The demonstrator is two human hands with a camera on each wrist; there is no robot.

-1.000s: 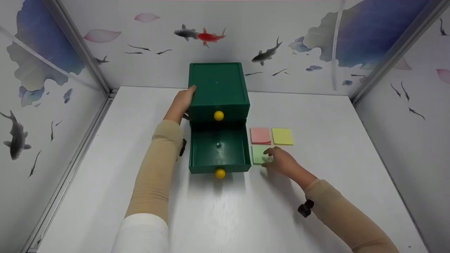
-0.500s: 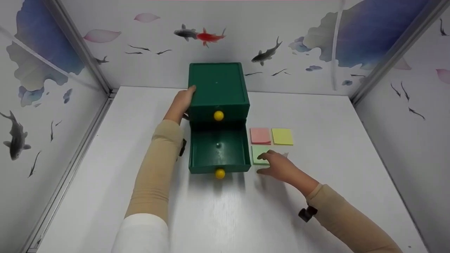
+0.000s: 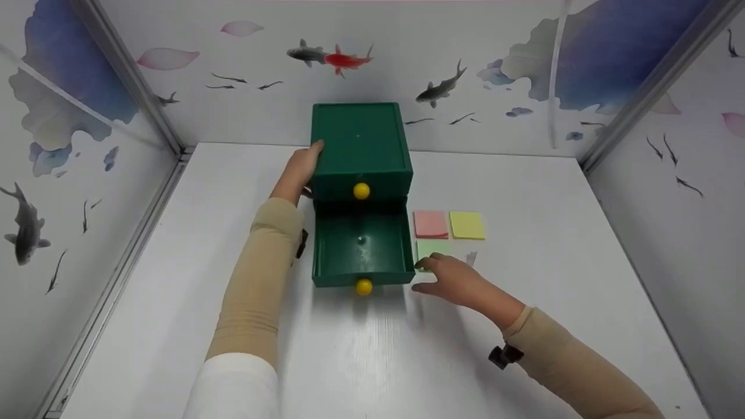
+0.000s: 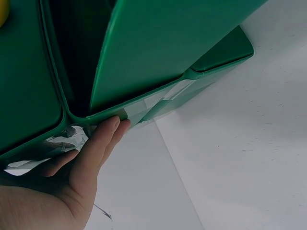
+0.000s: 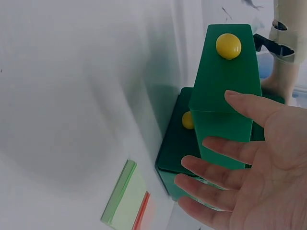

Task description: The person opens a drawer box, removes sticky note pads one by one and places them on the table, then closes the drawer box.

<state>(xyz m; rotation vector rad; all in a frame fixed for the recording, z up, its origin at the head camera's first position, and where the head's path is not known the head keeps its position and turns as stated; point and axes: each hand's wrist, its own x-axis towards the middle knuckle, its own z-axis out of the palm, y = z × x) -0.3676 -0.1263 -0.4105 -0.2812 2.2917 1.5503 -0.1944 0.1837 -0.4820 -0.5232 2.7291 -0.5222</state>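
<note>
My left hand (image 3: pixel 300 169) rests against the left side of a green drawer cabinet (image 3: pixel 359 137). In the left wrist view, its fingers (image 4: pixel 98 136) lie extended along the cabinet wall. One drawer (image 3: pixel 361 244) is pulled out, with a yellow knob (image 3: pixel 364 287) on its front and nothing lying inside. Just right of this drawer's front corner hovers my right hand (image 3: pixel 457 280), holding nothing. Its fingers (image 5: pixel 216 170) are spread in the right wrist view. Partly behind it is a light green sticky note pad (image 3: pixel 429 250).
Beyond the green pad lie a pink sticky note pad (image 3: pixel 430 225) and a yellow one (image 3: pixel 467 226). A small greyish piece (image 3: pixel 471 256) shows beside the right hand. Closed drawers with yellow knobs sit above (image 3: pixel 361 191) and below (image 5: pixel 188 120) the pulled-out one. Patterned panels surround the white table (image 3: pixel 361 372).
My right hand has moved left from over the green pad to the drawer's front corner, and its fingers have spread. My left hand and the drawer stay where they were.
</note>
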